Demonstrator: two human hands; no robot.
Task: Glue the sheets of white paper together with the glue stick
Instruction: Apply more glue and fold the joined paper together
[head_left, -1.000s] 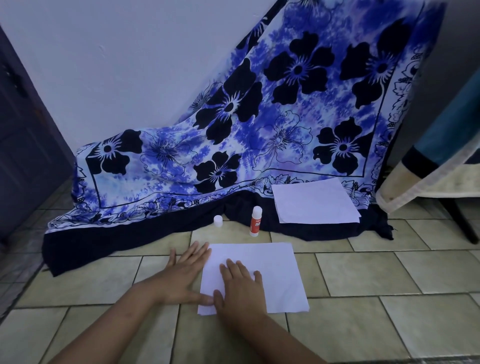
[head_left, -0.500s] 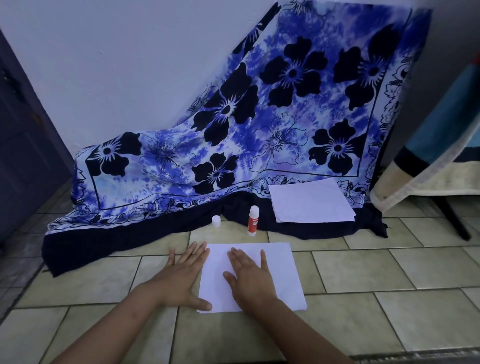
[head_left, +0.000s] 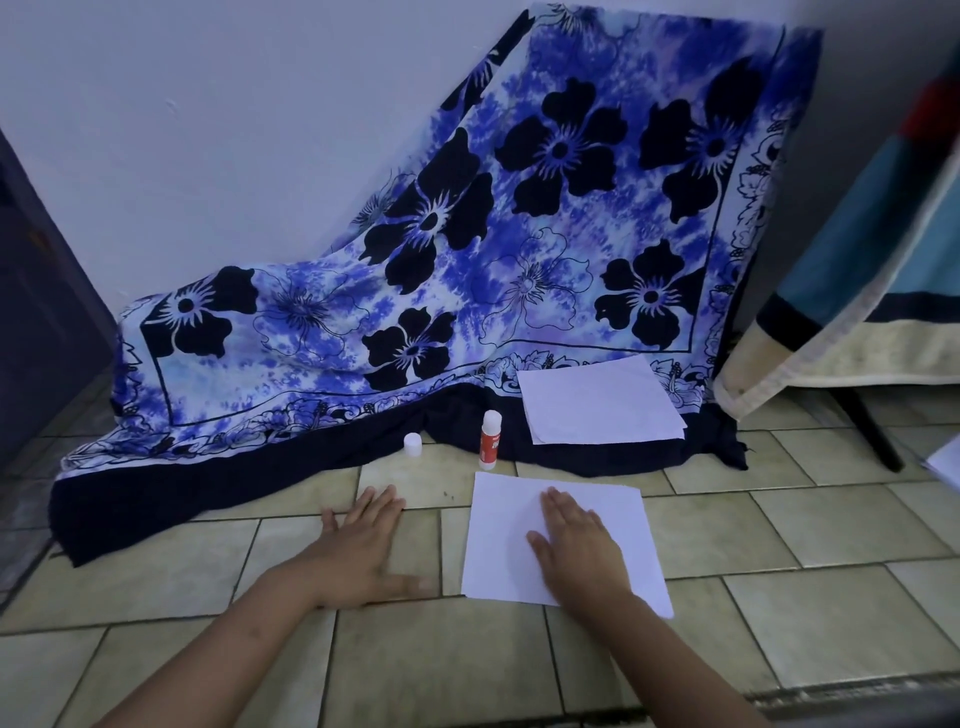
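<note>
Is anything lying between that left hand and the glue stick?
Nothing visible. Only bare floor tile lies between the left hand and the upright glue stick; the white cap stands off to one side.

flat white sheet (head_left: 613, 506), upright uncapped glue stick (head_left: 490, 436)

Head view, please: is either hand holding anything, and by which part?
Nothing is gripped. The right hand presses flat on the near white sheet, around its middle; the left hand rests flat on the floor beside it.
</note>
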